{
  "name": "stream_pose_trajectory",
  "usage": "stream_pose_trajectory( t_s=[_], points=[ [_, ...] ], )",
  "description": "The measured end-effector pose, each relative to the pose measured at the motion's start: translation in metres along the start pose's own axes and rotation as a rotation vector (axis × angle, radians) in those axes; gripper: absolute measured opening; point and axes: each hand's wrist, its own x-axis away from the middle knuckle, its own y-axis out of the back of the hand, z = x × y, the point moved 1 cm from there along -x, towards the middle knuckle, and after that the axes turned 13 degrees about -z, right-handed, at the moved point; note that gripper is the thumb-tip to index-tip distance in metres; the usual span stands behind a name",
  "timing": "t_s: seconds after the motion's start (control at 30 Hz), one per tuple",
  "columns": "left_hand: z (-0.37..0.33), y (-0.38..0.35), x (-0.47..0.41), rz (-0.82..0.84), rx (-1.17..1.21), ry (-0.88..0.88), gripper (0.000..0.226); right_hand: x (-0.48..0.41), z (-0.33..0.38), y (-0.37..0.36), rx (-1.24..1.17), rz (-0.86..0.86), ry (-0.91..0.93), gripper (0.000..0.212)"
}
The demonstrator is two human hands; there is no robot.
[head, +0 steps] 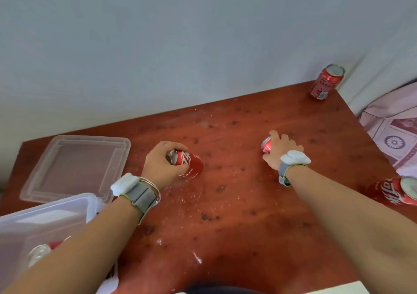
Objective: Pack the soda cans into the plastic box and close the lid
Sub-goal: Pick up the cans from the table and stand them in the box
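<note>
Packing step under way: left hand point(162, 160) fingers wrapped around a red aluminium soda can point(189, 163) at tabletop centre, right hand point(282, 150) fingers closed on another red can point(266, 146) at 2 o'clock; next, both go into the clear plastic box point(45, 217) at 8 o'clock.

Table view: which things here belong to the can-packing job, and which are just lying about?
Job:
- can in left hand
- can under right hand
- far corner can
- right edge can
- can in box
- plastic box
- lid

Lying about:
- patterned cloth
</note>
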Motion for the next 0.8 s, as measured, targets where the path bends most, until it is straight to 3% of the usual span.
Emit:
stream_pose_trajectory(
  t_s=[0.13,0.23,0.33,0.47,0.53,0.6,0.67,0.73,0.8],
  points=[
    [0.018,0.095,0.037,-0.136,0.149,0.085,0.04,0.043,0.083,0.015,-0.26,0.046,0.04,0.069],
    [0.038,0.175,0.06,-0.267,0.186,0.083,0.044,0.088,0.17,0.037,-0.605,0.229,0.025,0.068],
    [0.067,0.248,0.086,-0.355,0.109,0.054,0.049,0.14,0.251,0.066,-1.017,0.583,-0.061,0.062],
    [0.117,0.324,0.125,-0.434,0.059,0.103,0.044,0.203,0.331,0.099,-1.149,1.106,-0.031,0.022],
    [0.145,0.345,0.139,-0.46,0.086,0.154,0.043,0.226,0.366,0.098,-1.065,1.246,0.125,0.043],
    [0.171,0.357,0.148,-0.469,0.089,0.184,0.048,0.247,0.398,0.088,-0.836,1.181,0.377,0.084],
    [0.192,0.365,0.154,-0.445,0.054,0.2,0.053,0.273,0.429,0.083,-0.478,0.943,0.719,0.106],
    [0.208,0.371,0.158,-0.385,0.04,0.201,0.053,0.295,0.457,0.081,-0.23,0.682,0.995,0.106],
    [0.213,0.37,0.158,-0.327,0.013,0.186,0.049,0.306,0.474,0.074,-0.127,0.572,1.094,0.1]
  ],
)
